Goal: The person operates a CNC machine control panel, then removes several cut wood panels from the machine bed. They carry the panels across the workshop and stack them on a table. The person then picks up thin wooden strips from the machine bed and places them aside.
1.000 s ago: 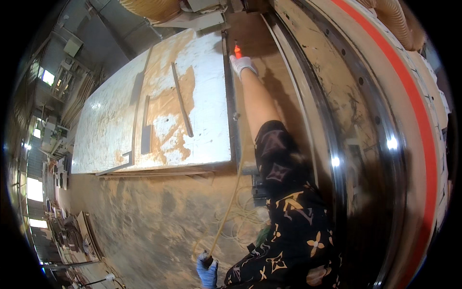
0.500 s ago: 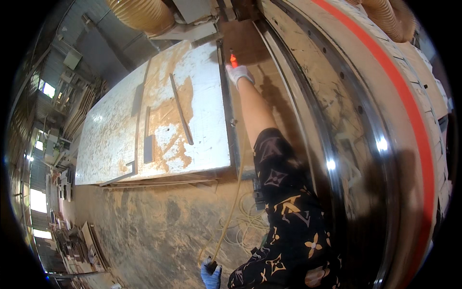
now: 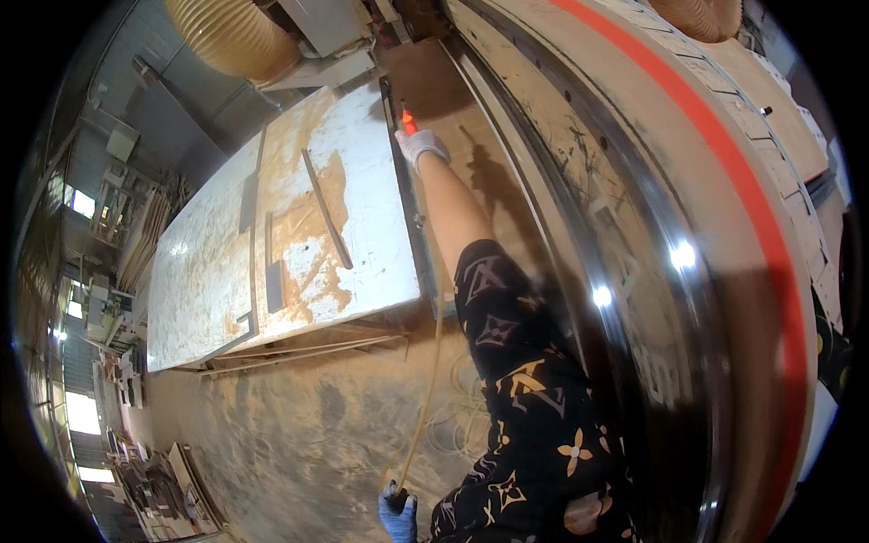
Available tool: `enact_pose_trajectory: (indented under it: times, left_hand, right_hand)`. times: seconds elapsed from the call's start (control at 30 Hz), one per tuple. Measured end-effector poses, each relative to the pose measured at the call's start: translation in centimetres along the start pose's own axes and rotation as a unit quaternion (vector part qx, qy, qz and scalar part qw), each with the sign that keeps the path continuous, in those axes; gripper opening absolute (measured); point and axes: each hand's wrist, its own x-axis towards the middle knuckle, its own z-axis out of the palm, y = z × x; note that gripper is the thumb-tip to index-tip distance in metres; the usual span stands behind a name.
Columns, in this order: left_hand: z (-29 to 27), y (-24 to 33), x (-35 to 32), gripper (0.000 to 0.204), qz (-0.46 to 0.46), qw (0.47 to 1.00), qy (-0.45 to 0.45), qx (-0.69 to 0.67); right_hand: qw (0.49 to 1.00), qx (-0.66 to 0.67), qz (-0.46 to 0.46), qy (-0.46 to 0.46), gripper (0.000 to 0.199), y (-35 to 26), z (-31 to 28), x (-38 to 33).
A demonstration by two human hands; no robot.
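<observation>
My right hand, in a whitish glove, is stretched far forward and closed round an orange air blow gun. Its thin nozzle points away from me, over the dusty brown strip between the table edge and the machine rail. A yellowish hose runs back beside my right arm toward the lower edge. There my left hand, in a blue glove, is closed on the hose. Part of the hose along the table edge is hard to make out.
A worn white table with dust patches and dark strips stands left of my arm. Metal rails and a red-striped machine beam curve along the right. Loose hose coils lie on the dusty floor. A ribbed duct hangs ahead.
The view has shifted, so table and arm appear farther left. My right hand still holds the blow gun out front, and my left hand keeps the hose.
</observation>
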Motion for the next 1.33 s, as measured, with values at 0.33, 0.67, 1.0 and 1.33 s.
enact_pose_trajectory:
  times: [0.33, 0.67, 1.0, 1.33]
  left_hand:
    - [0.3, 0.7, -0.9, 0.038, 0.0, 1.0, 0.02, -0.024]
    - [-2.3, -4.2, 1.0, 0.046, 0.013, 0.995, 0.042, -0.088]
    - [-4.7, -6.4, -1.0, 0.044, 0.022, 0.994, 0.049, -0.091]
    - [-16.7, -19.1, -3.9, 0.041, 0.056, 0.988, 0.14, 0.036]
  right_hand:
    - [0.999, 0.044, -0.002, -0.024, 0.059, 1.0, -1.8, -0.7]
    - [0.998, 0.051, 0.004, -0.024, 0.061, 0.4, -3.1, -0.3]
    - [0.997, 0.079, -0.004, -0.005, 0.062, 4.9, -1.5, -4.5]
    - [0.931, 0.336, 0.132, 0.061, 0.059, 26.4, 0.2, -19.3]
